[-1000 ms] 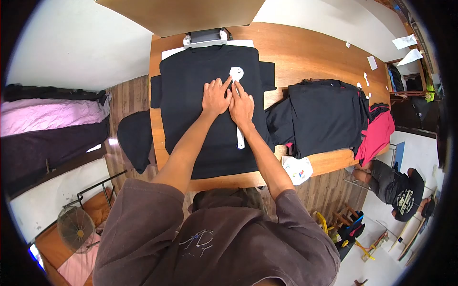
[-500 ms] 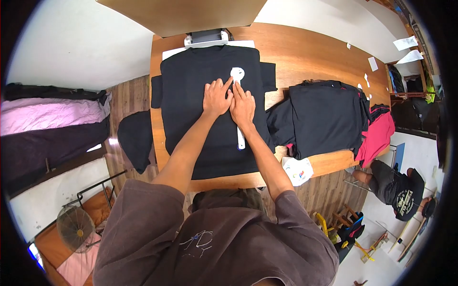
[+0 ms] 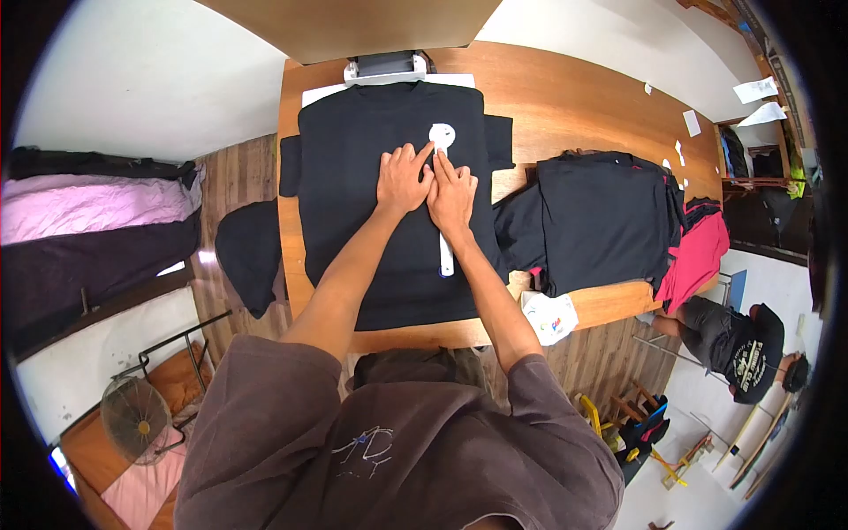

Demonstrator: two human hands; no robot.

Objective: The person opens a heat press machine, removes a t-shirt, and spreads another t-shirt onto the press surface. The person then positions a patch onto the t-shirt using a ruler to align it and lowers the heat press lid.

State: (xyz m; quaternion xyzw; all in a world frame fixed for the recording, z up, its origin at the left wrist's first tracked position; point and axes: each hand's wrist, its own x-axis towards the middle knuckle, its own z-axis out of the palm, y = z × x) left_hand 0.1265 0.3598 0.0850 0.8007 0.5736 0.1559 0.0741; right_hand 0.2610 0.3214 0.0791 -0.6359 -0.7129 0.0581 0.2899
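Apparently positioning: left hand at white disc, right hand on white strip, index fingers extended, others bent. Disc's far right on black T-shirt; next move likely calls for steady alignment.

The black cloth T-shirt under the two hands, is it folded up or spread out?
Spread out: the T-shirt lies flat, with a short black sleeve showing at each side.

The shirt is matt cloth, the white strip smooth, the tabletop polished-looking wood
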